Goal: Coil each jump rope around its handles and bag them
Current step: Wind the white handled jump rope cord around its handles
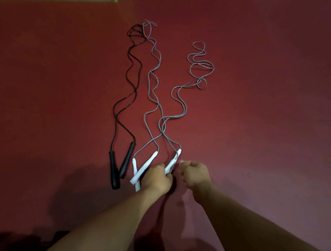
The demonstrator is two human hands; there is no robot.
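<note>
Three jump ropes lie stretched out on a dark red floor. On the left is a black rope (131, 75) with two black handles (119, 167). In the middle, a grey rope (154, 84) runs to two crossed white handles (143, 168). The right grey rope (185, 105) ends in a loose tangle (200, 64) at the far end. Its two white handles (173, 162) lie together, and my left hand (158, 178) grips their near ends. My right hand (194, 174) sits just right of those handles with curled fingers; whether it touches them is unclear.
The red floor (259, 125) stretches wide on both sides of the ropes. A pale strip (107, 0) shows at the top edge. No bag is in view.
</note>
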